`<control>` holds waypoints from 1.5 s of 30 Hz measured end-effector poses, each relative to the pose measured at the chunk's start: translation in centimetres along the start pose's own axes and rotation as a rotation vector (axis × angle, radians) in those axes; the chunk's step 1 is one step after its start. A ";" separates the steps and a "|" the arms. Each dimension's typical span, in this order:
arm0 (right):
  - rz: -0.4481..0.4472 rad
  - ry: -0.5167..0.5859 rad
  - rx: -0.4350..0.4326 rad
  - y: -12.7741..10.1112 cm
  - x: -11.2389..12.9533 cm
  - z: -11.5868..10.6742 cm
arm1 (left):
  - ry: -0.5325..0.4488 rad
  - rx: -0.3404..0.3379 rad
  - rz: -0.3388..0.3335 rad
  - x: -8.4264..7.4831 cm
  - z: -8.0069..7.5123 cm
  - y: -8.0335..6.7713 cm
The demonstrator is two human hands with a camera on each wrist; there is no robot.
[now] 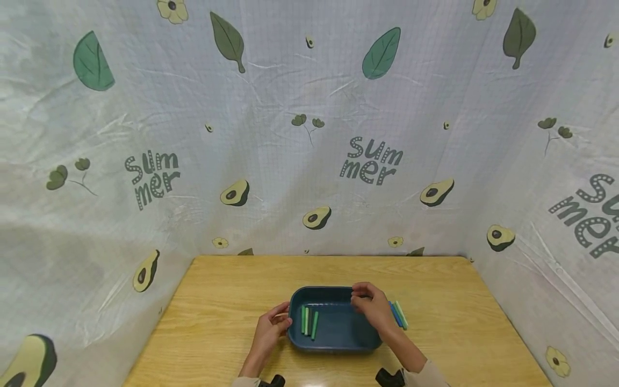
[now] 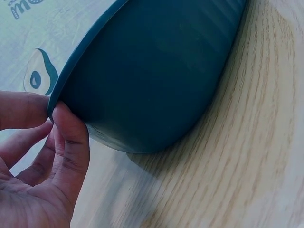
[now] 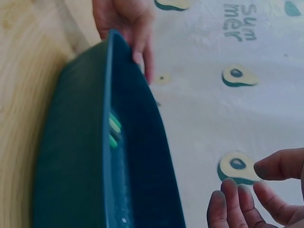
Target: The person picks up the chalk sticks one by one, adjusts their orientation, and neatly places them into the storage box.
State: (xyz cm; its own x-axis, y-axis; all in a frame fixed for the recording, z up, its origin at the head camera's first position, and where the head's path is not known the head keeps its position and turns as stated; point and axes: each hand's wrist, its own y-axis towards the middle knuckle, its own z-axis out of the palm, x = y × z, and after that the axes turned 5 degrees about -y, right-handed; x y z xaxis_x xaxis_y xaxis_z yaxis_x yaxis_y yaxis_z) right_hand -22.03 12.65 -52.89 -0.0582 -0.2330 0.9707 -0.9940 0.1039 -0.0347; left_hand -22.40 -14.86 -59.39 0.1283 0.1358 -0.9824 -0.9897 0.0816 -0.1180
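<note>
A dark teal rectangular tub [image 1: 333, 348] with rounded corners rests on the table. My left hand [image 1: 268, 331] pinches its left rim between thumb and finger, and the left wrist view shows this grip on the tub wall [image 2: 147, 76] up close. Inside the tub, toward its left end, several slim sticks [image 1: 315, 325] in green, pale and dark colours lie roughly side by side. Over the tub's right end hovers my right hand [image 1: 371, 307], its fingers loosely bent. In the right wrist view its fingertips [image 3: 231, 187] and thumb stand apart with nothing between them.
Just right of the tub, blue and pale green sticks [image 1: 399, 314] lie on the wooden table [image 1: 222, 301], partly behind my right hand. A white printed sheet [image 1: 271, 161] hangs behind the table and along both sides.
</note>
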 end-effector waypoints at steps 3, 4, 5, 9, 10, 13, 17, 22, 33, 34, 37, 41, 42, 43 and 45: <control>-0.003 0.011 -0.021 -0.5 0.3 -1.0 | 0.006 0.003 0.005 0.1 0.0 0.0; 0.001 0.012 -0.022 -0.6 0.4 -1.4 | 0.007 0.003 0.006 0.1 0.0 0.0; 0.001 0.011 -0.024 -0.8 0.4 -1.8 | 0.007 0.003 0.007 0.0 0.0 0.0; -0.002 -0.003 -0.035 -1.2 0.0 -3.1 | 0.008 0.002 0.006 0.0 0.0 0.0; -0.002 -0.013 -0.044 -1.3 -0.1 -3.3 | 0.010 0.001 0.004 0.0 0.0 0.0; -0.002 -0.025 -0.075 -1.4 -0.7 -4.1 | 0.015 0.002 0.006 0.0 0.0 0.0; 0.014 -0.031 -0.122 -1.4 -1.3 -5.0 | 0.001 0.000 0.004 -0.1 0.1 -0.2; 0.008 -0.083 -0.180 -1.5 -2.0 -5.9 | -0.004 -0.003 0.002 -0.1 0.1 -0.3; 0.003 -0.206 -0.342 -1.5 -3.5 -7.1 | 0.002 -0.003 0.002 0.0 0.1 -0.1; 0.005 -0.210 -0.358 -1.5 -3.7 -7.1 | 0.003 -0.004 0.001 0.0 0.0 -0.1; 0.016 -0.227 -0.394 -1.4 -4.3 -7.2 | -0.003 -0.004 0.001 0.1 0.0 -0.1; 0.046 -0.235 -0.425 -1.2 -5.2 -7.2 | -0.004 -0.003 -0.001 0.1 -0.1 0.0; 0.053 -0.233 -0.434 -1.2 -5.4 -7.2 | -0.003 -0.003 -0.001 0.1 -0.1 0.0; 0.057 -0.232 -0.444 -1.2 -5.7 -7.2 | -0.002 -0.003 -0.003 0.1 -0.1 0.0; 0.064 -0.227 -0.470 -1.1 -6.1 -7.2 | -0.001 -0.002 -0.006 0.1 0.0 -0.1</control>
State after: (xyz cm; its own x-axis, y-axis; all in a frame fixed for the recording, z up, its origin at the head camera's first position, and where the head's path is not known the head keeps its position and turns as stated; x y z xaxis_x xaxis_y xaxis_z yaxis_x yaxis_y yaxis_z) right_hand -19.86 20.95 -57.10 -0.1878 -0.4100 0.8925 -0.8420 0.5351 0.0687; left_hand -22.33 -14.90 -59.46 0.1344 0.1359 -0.9816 -0.9890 0.0802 -0.1243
